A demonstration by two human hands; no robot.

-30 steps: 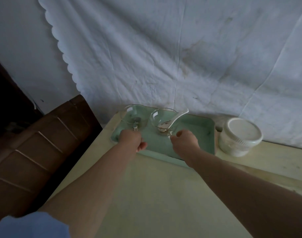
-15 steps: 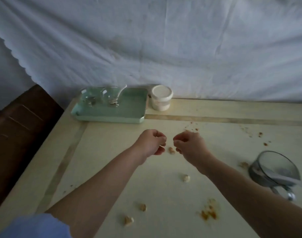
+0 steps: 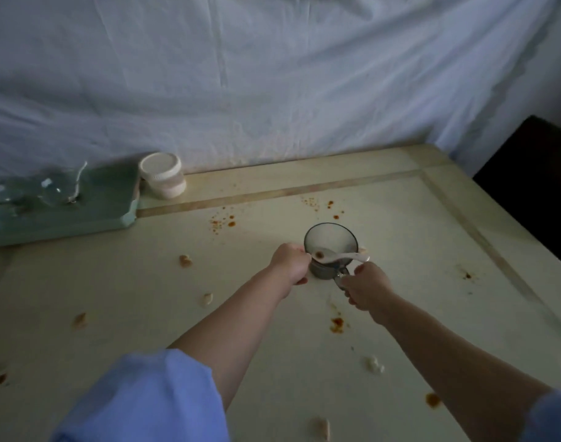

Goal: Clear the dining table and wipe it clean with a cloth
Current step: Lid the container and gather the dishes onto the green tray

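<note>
A grey glass bowl [image 3: 330, 242] stands mid-table on the cream dining table [image 3: 416, 250], with a white spoon [image 3: 339, 257] resting across its near rim. My left hand [image 3: 289, 264] grips the bowl's left side. My right hand [image 3: 365, 287] is closed on something metallic at the bowl's near right base; I cannot tell what it is. Food crumbs and orange sauce stains [image 3: 337, 324] are scattered over the tabletop. No cloth is in view.
A green tray [image 3: 107, 215] at the back left holds two clear glass bowls [image 3: 54, 189] and a spoon. A white lidded jar [image 3: 162, 180] stands beside it. A white sheet [image 3: 272, 74] hangs behind the table. The table's right edge drops to dark floor.
My view swung right, away from the tray. Both hands left the tray, crossed the table and now hold the grey bowl, which was at the right edge earlier.
</note>
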